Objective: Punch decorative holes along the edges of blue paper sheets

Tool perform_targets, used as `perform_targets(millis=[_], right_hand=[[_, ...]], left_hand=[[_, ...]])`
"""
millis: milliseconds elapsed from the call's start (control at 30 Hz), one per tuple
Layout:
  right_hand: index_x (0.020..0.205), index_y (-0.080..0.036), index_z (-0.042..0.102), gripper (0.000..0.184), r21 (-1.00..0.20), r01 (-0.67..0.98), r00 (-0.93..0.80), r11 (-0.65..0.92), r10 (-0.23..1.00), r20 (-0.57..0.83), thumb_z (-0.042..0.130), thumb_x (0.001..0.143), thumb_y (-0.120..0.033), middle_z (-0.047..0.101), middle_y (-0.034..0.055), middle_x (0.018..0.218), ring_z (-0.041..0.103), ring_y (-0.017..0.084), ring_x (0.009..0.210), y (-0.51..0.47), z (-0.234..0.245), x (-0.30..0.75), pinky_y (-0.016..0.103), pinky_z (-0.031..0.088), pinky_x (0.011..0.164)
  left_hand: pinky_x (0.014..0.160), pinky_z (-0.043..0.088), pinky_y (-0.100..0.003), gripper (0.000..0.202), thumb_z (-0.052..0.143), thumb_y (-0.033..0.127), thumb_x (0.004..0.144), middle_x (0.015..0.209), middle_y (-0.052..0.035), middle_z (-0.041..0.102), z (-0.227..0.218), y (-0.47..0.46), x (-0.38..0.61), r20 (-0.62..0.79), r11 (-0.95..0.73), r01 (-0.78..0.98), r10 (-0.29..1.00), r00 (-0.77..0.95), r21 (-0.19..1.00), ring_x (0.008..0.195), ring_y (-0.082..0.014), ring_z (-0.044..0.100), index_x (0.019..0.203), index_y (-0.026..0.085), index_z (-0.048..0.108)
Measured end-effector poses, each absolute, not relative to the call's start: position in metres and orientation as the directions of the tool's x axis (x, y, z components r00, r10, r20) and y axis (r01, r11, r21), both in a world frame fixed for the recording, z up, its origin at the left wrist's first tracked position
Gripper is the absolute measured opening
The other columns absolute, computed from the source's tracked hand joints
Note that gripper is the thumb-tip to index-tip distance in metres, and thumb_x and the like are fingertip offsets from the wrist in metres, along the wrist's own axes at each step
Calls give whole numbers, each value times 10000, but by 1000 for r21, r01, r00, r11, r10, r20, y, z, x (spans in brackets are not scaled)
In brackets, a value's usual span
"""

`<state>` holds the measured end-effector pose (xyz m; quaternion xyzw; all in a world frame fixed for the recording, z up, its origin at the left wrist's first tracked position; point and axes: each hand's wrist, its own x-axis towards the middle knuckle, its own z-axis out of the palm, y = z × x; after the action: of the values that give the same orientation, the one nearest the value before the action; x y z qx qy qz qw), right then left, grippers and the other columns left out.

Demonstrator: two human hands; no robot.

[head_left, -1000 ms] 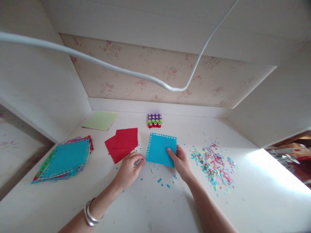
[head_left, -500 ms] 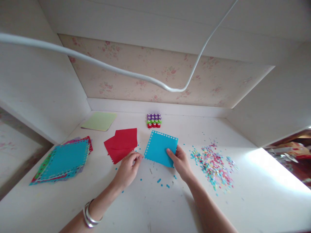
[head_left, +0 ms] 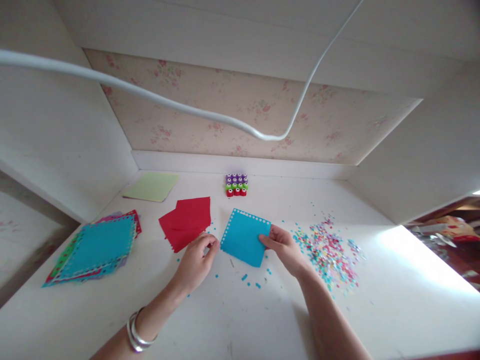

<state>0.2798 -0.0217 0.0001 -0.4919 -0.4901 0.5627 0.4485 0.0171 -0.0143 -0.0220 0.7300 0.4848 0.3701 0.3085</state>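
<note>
A blue paper square (head_left: 243, 237) with punched holes along its top and left edges lies in the middle of the white desk (head_left: 232, 310). My right hand (head_left: 285, 247) pinches its right edge. My left hand (head_left: 197, 260) sits just left of the sheet with fingers curled together at the tips; what they hold is too small to make out. Red paper sheets (head_left: 185, 221) lie just beyond my left hand. Small blue punched bits (head_left: 249, 280) are scattered in front of the sheet.
A stack of punched coloured sheets (head_left: 93, 247) lies at the left. A pale green sheet (head_left: 152, 186) sits at the back left. A cluster of small punches (head_left: 236, 184) stands at the back. A confetti heap (head_left: 330, 250) lies to the right. A white cable (head_left: 262, 135) hangs overhead.
My right hand has turned the blue sheet a little and shifted it slightly left and nearer. My left hand has drawn off the sheet's left edge and pinched shut.
</note>
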Motion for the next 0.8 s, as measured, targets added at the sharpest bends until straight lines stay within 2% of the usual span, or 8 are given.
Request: perform_targets(millis=[167, 233, 400, 500, 567, 733, 800], right_hand=[[1026, -198, 581, 355, -990, 43, -152, -137, 978, -142, 698, 803, -448, 710, 58, 908, 670, 193, 752, -21, -9, 282, 301, 517, 627], [1064, -207, 560, 346, -985, 146, -131, -95, 985, -115, 682, 809, -407, 701, 39, 867, 653, 179, 709, -21, -14, 281, 280, 494, 584], [1029, -213, 565, 286, -901, 434, 16, 5, 1000, 13, 642, 802, -368, 683, 33, 872, 617, 169, 681, -18, -19, 284, 286, 480, 589], [998, -218, 599, 236, -790, 611, 155, 46, 972, 176, 588, 823, -376, 679, 56, 963, 613, 191, 764, -14, -20, 287, 320, 483, 667], [1015, -223, 616, 239, -709, 703, 184, 50, 951, 249, 558, 838, -372, 676, 64, 1011, 608, 206, 807, -12, -23, 288, 342, 480, 719], [1031, -233, 639, 228, -649, 759, 106, 39, 977, 183, 487, 904, -347, 696, 43, 930, 608, 190, 739, -10, -30, 286, 331, 469, 726], [1012, -233, 655, 233, -628, 777, 90, 44, 980, 180, 474, 918, -345, 698, 48, 909, 620, 207, 787, -11, -31, 284, 336, 470, 747]], left_hand=[[887, 489, -389, 242, 516, 379, 956, 1069, -80, 645, -36, -14, 18, 353, -444, 639, 894, 274, 628, 1001, -236, 606, 1090, 196, 599], [921, 480, -420, 264, 527, 365, 951, 1106, -95, 634, -39, -14, 19, 388, -481, 682, 871, 301, 552, 1058, -258, 587, 1139, 190, 591], [866, 499, -440, 200, 560, 280, 922, 1069, -82, 626, -37, -17, 21, 383, -523, 754, 841, 382, 398, 981, -260, 586, 1090, 199, 634], [884, 495, -441, 212, 551, 247, 918, 1080, -81, 622, -34, -19, 21, 386, -531, 761, 835, 392, 374, 1002, -257, 574, 1109, 201, 630], [894, 489, -444, 227, 540, 240, 920, 1091, -87, 619, -33, -20, 22, 384, -533, 763, 833, 399, 366, 1015, -259, 566, 1127, 195, 622], [916, 472, -444, 219, 537, 258, 925, 1098, -84, 615, -31, -21, 22, 359, -534, 767, 836, 416, 355, 1034, -263, 557, 1119, 210, 627], [919, 470, -440, 215, 535, 275, 930, 1103, -81, 613, -31, -22, 22, 355, -534, 767, 836, 417, 357, 1030, -261, 557, 1114, 221, 632]])
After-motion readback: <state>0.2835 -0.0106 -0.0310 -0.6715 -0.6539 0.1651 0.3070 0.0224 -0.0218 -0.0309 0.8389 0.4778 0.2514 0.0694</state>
